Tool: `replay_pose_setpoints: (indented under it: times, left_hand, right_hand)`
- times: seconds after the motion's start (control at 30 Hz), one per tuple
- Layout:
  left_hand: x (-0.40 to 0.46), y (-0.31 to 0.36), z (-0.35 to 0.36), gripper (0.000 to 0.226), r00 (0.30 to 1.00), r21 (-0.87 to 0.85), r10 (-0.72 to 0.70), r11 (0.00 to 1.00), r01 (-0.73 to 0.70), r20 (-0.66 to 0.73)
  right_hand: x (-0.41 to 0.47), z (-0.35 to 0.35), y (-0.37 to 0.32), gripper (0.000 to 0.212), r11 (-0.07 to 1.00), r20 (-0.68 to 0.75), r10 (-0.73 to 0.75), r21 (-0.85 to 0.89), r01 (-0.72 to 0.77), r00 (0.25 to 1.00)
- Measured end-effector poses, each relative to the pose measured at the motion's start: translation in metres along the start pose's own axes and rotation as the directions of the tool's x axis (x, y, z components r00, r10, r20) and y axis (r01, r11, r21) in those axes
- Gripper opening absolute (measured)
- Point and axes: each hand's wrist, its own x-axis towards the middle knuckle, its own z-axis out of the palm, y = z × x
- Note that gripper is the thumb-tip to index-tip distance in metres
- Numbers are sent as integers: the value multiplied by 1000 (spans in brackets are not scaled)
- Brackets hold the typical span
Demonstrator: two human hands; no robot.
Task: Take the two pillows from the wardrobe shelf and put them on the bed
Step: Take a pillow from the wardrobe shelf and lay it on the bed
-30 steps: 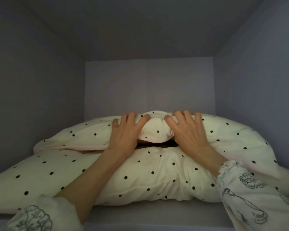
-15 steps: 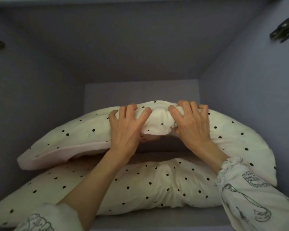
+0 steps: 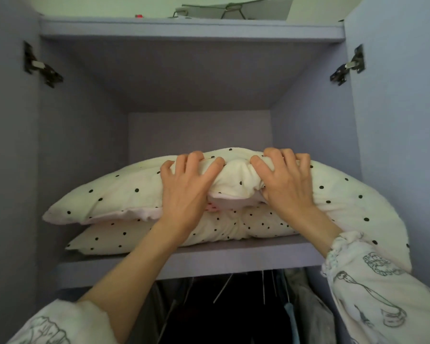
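Inside an open lilac wardrobe, 2 cream pillows with black dots lie stacked on the wardrobe shelf [image 3: 233, 260]. Both hands grip the top pillow [image 3: 124, 192] at its front edge: the left hand [image 3: 186, 192] and the right hand [image 3: 287, 184] each clench a bunched fold of the cover, fingers curled over the top and thumbs pressed toward each other. The top pillow bows upward in the middle, its right end drooping past the front of the shelf beside the right sleeve [image 3: 382, 291], which is white with line drawings. The bottom pillow [image 3: 236, 228] rests flat on the shelf, touching the pillow above. Beneath the shelf, clothes [image 3: 296, 311] hang in the dark on thin hangers. Dark metal hinges sit on both side walls, the left hinge [image 3: 41, 65] and the right hinge [image 3: 349, 67], with both doors swung wide. Above the compartment's top panel [image 3: 191, 28], a wire hanger [image 3: 233, 7] lies on a pale flat object against a light ceiling.
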Motion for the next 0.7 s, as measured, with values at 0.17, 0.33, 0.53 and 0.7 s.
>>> replay_pose_setpoints:
  times: [0.17, 0.33, 0.53, 0.7]
  left_hand:
    - [-40, 11, -25, 65, 990, -22, -44, 999, 48, 136]
    - [-67, 13, -33, 74, 968, -2, 25, 1000, -26, 248]
    - [-88, 24, -22, 90, 904, 62, 32, 996, -64, 427]
    - [-102, 32, -17, 89, 821, 85, -14, 995, -42, 571]
  right_hand:
    - [-32, -36, -7, 49, 997, 103, -63, 43, 59, 993]
    - [-68, -52, -14, 59, 994, 222, -64, 98, 43, 973]
    - [-104, -52, -14, 70, 963, 394, -79, 269, -33, 916]
    - [-119, -47, -1, 86, 898, 595, -161, 420, -134, 787]
